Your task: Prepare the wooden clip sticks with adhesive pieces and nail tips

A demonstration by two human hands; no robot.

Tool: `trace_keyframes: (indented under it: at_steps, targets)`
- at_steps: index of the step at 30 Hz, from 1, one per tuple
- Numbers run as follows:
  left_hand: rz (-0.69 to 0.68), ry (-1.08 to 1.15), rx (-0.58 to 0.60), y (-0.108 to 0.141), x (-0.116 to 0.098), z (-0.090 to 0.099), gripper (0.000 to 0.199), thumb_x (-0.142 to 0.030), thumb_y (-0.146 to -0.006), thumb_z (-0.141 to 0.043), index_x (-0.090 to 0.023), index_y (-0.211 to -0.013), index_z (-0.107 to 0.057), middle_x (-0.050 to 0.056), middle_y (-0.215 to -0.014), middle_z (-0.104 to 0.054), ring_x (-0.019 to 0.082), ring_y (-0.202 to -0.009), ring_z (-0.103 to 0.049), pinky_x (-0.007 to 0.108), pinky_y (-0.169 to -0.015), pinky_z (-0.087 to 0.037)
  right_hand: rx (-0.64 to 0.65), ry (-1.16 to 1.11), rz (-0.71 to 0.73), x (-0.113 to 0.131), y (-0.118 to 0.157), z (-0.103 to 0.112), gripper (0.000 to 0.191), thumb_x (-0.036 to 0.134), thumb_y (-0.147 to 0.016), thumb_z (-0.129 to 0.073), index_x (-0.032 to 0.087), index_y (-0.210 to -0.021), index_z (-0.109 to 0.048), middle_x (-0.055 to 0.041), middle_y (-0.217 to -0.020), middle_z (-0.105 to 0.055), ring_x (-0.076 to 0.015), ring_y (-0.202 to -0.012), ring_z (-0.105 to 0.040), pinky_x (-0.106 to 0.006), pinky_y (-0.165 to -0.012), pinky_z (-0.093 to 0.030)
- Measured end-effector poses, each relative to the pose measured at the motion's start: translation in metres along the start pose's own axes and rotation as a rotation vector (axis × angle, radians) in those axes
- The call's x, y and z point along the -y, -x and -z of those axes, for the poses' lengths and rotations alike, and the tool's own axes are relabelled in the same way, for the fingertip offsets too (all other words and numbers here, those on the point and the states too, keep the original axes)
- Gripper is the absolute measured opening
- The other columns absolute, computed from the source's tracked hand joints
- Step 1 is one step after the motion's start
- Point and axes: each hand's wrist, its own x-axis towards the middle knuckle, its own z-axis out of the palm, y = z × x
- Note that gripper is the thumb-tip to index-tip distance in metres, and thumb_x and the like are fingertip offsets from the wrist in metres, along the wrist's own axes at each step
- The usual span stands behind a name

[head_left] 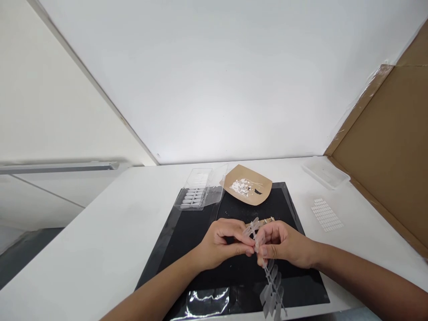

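Note:
Over the black mat, both hands meet at a strip of frosted, see-through nail tips on a thin plastic stem. My left hand pinches the strip near its upper end between thumb and finger. Closed around the same part from the other side is my right hand, its fingertips touching or nearly touching the left ones. Below the hands the strip hangs toward the front edge of the mat, its tips fanned to both sides. Just behind the fingers, a small tan piece with metal bits is partly hidden.
A clear hinged case with several nail tips stands open at the mat's back left. Beside it, a brown paper tray holds white scraps and a black sliver. A sheet of small white tabs and a clear plastic box lie right.

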Motion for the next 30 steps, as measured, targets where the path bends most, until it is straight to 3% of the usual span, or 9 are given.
trace_keyframes:
  at_steps: [6, 14, 22, 30]
  targets:
    - [-0.02, -0.069, -0.016, -0.001, 0.0, 0.0, 0.01, -0.027, -0.085, -0.088, -0.018, -0.089, -0.086, 0.011, -0.076, -0.08, 0.019, -0.067, -0.075, 0.028, -0.065, -0.06, -0.036, -0.03, -0.011, -0.002, 0.0, -0.001, 0.04, 0.038, -0.08, -0.093, 0.016, -0.093, -0.062, -0.0001, -0.079, -0.076, -0.0105, -0.066, -0.071, -0.024, -0.07, -0.056]
    - [-0.053, -0.085, -0.104, 0.0, 0.008, -0.001, 0.009, -0.02, -0.086, -0.086, -0.018, -0.095, -0.086, 0.009, -0.08, -0.08, 0.017, -0.065, -0.075, 0.026, -0.062, -0.06, -0.14, 0.032, 0.025, -0.004, -0.001, 0.001, 0.039, 0.041, -0.082, -0.091, 0.015, -0.096, -0.066, -0.0037, -0.089, -0.077, -0.0106, -0.07, -0.07, -0.025, -0.072, -0.057]
    - [-0.193, -0.282, -0.174, 0.0, 0.004, 0.001, 0.017, -0.008, -0.083, -0.084, -0.018, -0.097, -0.083, 0.006, -0.082, -0.076, 0.01, -0.055, -0.067, 0.019, -0.051, -0.053, -0.258, 0.131, 0.144, 0.012, 0.004, -0.01, 0.036, 0.038, -0.082, -0.091, 0.018, -0.095, -0.064, 0.0013, -0.079, -0.074, -0.0114, -0.072, -0.07, -0.027, -0.075, -0.059]
    - [-0.347, -0.418, -0.187, -0.001, 0.002, 0.003, 0.026, -0.001, -0.08, -0.084, -0.017, -0.099, -0.078, 0.006, -0.087, -0.077, 0.011, -0.062, -0.067, 0.02, -0.054, -0.053, -0.31, 0.141, 0.158, 0.013, 0.003, -0.007, 0.038, 0.038, -0.08, -0.092, 0.019, -0.095, -0.063, 0.0019, -0.079, -0.074, -0.0105, -0.069, -0.069, -0.026, -0.073, -0.059]
